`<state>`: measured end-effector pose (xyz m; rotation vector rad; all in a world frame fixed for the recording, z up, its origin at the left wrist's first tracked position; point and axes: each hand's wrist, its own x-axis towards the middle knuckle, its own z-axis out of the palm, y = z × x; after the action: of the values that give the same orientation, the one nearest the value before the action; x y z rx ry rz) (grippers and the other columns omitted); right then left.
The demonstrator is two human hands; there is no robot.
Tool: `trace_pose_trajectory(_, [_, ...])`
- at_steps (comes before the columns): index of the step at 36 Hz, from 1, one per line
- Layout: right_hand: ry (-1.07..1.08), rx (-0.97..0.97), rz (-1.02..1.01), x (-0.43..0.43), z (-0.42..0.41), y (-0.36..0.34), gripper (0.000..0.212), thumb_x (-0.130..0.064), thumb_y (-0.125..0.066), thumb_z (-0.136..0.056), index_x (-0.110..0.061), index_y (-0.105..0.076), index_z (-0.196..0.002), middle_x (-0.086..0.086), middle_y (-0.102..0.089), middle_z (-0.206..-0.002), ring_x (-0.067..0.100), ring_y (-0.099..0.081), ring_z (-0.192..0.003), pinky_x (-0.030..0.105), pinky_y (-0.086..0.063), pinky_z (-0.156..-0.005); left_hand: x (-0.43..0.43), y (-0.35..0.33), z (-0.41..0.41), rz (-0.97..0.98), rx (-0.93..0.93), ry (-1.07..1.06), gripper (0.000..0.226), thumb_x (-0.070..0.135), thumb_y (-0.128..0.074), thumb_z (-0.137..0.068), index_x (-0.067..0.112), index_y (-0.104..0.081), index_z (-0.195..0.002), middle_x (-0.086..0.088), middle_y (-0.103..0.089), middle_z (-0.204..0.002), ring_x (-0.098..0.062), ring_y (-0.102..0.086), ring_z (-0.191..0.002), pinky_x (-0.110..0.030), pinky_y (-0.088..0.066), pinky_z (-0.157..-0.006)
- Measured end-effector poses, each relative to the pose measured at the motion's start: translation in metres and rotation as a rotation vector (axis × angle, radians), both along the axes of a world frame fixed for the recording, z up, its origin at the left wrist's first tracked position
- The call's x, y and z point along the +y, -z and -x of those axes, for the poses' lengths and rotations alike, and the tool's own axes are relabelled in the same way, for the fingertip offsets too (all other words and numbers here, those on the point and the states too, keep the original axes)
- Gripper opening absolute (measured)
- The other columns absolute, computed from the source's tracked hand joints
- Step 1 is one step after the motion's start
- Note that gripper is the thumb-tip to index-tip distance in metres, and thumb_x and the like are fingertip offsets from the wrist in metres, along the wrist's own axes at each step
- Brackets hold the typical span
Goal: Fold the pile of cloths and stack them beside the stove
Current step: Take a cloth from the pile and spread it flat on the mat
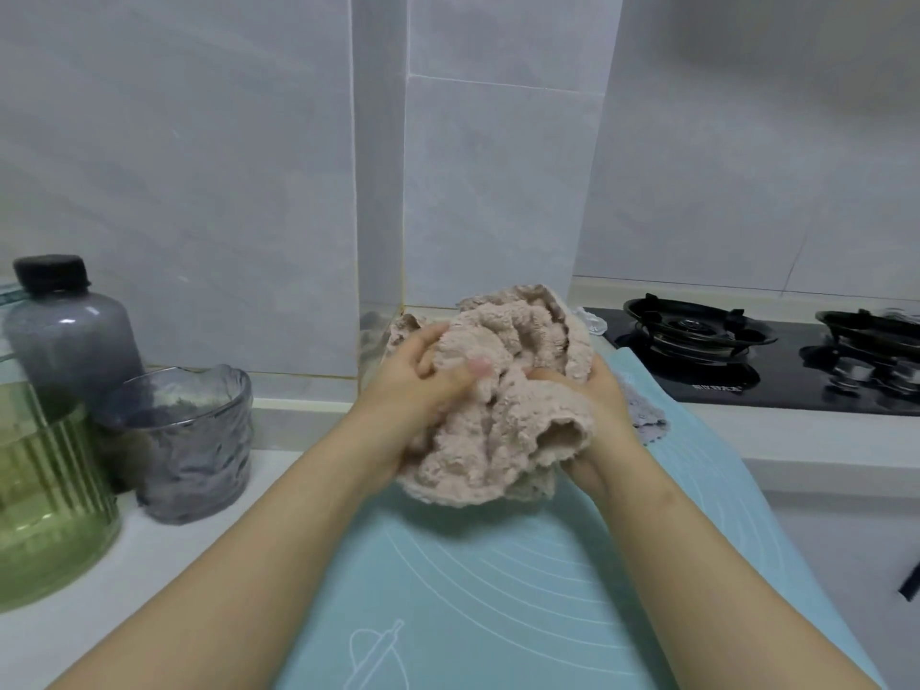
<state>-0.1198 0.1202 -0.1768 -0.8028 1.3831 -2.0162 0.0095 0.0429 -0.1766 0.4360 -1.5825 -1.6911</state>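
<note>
— Head view: where was the pink cloth?
— Bunched over the blue mat on the bench, left of the stove. Left hand clutched its top, right hand its side, fingers curled in

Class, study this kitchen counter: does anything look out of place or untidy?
The beige cloth is bunched, unfolded, gripped by the left hand and right hand. A small white crumpled scrap sits at the stove's left corner, oddly near a burner.
</note>
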Motion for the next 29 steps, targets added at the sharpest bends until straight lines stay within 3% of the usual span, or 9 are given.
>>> trace_pose_trajectory(2, [0.114, 0.008, -0.009, 0.000, 0.002, 0.004, 0.031, 0.009, -0.062, -0.079, -0.014, -0.060, -0.100, 0.007, -0.069, -0.090, 0.022, -0.068, -0.078, 0.037, -0.057, -0.069, 0.005, 0.006, 0.002, 0.175, -0.171, 0.039, 0.102, 0.025, -0.085, -0.060, 0.028, -0.026, -0.143, 0.020, -0.055, -0.115, 0.004, -0.055, -0.105, -0.023, -0.043, -0.096])
trace_pose_trajectory(4, [0.221, 0.069, -0.018, 0.002, 0.002, 0.008, 0.026, 0.003, -0.065, -0.080, -0.019, -0.054, -0.088, 0.003, -0.065, -0.087, 0.019, -0.065, -0.077, 0.037, -0.056, -0.070, 0.009, 0.013, 0.004, 0.293, -0.271, 0.049, 0.113, 0.024, -0.085, -0.059, 0.032, -0.014, -0.146, 0.030, -0.046, -0.108, 0.010, -0.051, -0.101, -0.022, -0.041, -0.096])
trace_pose_trajectory(9, [0.317, 0.193, 0.007, 0.011, -0.010, 0.009, 0.032, 0.000, -0.065, -0.080, -0.022, -0.055, -0.100, -0.002, -0.066, -0.097, 0.016, -0.064, -0.092, 0.036, -0.052, -0.085, 0.015, 0.022, 0.004, 0.400, -0.312, -0.007, 0.106, 0.016, -0.078, -0.069, 0.036, -0.008, -0.146, 0.020, -0.049, -0.123, -0.007, -0.055, -0.105, -0.034, -0.046, -0.098])
trace_pose_trajectory(13, [0.405, 0.067, 0.013, 0.027, -0.010, 0.007, 0.032, 0.000, -0.063, -0.081, -0.017, -0.052, -0.106, 0.001, -0.063, -0.099, 0.019, -0.061, -0.090, 0.032, -0.049, -0.081, 0.016, 0.008, -0.012, 0.622, -0.317, -0.212, 0.081, 0.034, -0.077, -0.071, 0.037, -0.031, -0.137, 0.015, -0.038, -0.137, -0.007, -0.044, -0.120, -0.033, -0.039, -0.104])
trace_pose_trajectory(16, [0.424, 0.006, -0.013, 0.042, -0.011, 0.011, 0.032, 0.000, -0.062, -0.081, -0.018, -0.051, -0.106, 0.004, -0.063, -0.102, 0.022, -0.061, -0.092, 0.035, -0.051, -0.083, 0.025, 0.006, -0.025, 0.621, -0.301, -0.072, 0.071, 0.049, -0.081, -0.060, 0.053, -0.038, -0.117, 0.020, -0.040, -0.133, 0.001, -0.044, -0.119, -0.025, -0.041, -0.100])
trace_pose_trajectory(19, [0.423, -0.046, -0.042, 0.055, -0.016, 0.018, 0.041, 0.000, -0.062, -0.081, -0.014, -0.051, -0.119, 0.006, -0.063, -0.111, 0.024, -0.061, -0.100, 0.042, -0.051, -0.091, 0.041, 0.022, -0.031, 0.597, -0.460, 0.144, 0.083, 0.025, -0.082, -0.067, 0.053, -0.029, -0.123, 0.025, -0.038, -0.129, 0.007, -0.044, -0.115, -0.010, -0.042, -0.092])
trace_pose_trajectory(22, [0.398, -0.057, -0.072, 0.069, -0.023, 0.027, 0.041, 0.003, -0.061, -0.079, -0.013, -0.054, -0.116, 0.005, -0.065, -0.104, 0.024, -0.063, -0.096, 0.042, -0.052, -0.089, 0.047, 0.042, -0.029, 0.661, -0.554, 0.066, 0.076, 0.006, -0.072, -0.074, 0.055, -0.031, -0.116, 0.020, -0.054, -0.110, 0.005, -0.054, -0.105, 0.000, -0.038, -0.079])
trace_pose_trajectory(26, [0.292, -0.044, -0.149, 0.080, -0.027, 0.035, 0.042, 0.002, -0.063, -0.076, -0.011, -0.056, -0.115, 0.010, -0.067, -0.107, 0.026, -0.065, -0.096, 0.045, -0.053, -0.089, 0.051, 0.044, -0.027, 0.841, -0.647, -0.204, 0.038, 0.001, -0.054, -0.082, 0.025, -0.065, -0.110, 0.004, -0.069, -0.104, -0.015, -0.060, -0.102, -0.016, -0.037, -0.072])
trace_pose_trajectory(29, [0.259, 0.003, -0.212, 0.088, -0.022, 0.030, 0.038, -0.002, -0.062, -0.078, -0.012, -0.054, -0.114, 0.011, -0.067, -0.105, 0.029, -0.065, -0.094, 0.046, -0.054, -0.087, 0.048, 0.030, -0.032, 0.852, -0.635, -0.378, 0.026, 0.005, -0.054, -0.084, 0.020, -0.069, -0.099, 0.000, -0.070, -0.103, -0.020, -0.060, -0.098, -0.022, -0.035, -0.068])
